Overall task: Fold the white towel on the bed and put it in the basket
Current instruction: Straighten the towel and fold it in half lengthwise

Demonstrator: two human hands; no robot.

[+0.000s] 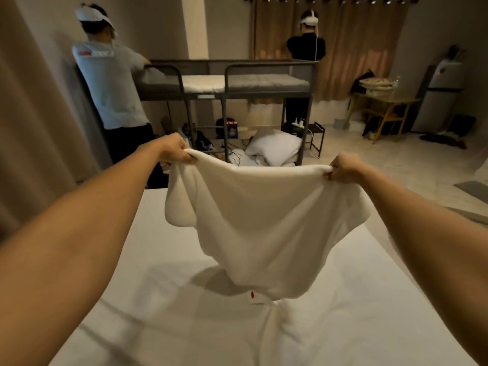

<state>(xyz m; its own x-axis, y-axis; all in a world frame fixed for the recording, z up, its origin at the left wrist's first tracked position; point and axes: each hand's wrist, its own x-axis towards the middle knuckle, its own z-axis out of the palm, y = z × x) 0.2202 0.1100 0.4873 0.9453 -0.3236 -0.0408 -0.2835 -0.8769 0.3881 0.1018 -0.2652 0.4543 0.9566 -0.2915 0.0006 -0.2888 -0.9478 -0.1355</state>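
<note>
Head view, 1 frame. Item: 1 white towel (264,220), held up over the bed (158,299), top edge stretched, lower end near the sheet. Left hand (175,151) pinches 1 upper corner; right hand (343,169) pinches the other, fingers curled. Step judged: spreading before the first fold. Next move likely calls for bringing corners together evenly. Basket: 0 seen. Other persons: 2, by 1 bunk bed (227,83).

The towel (266,220) is plain white with a small red-marked tag, and the bed (158,299) sheet is white too. The bunk frame (224,72) is dark grey, the curtains (351,35) brown.
</note>
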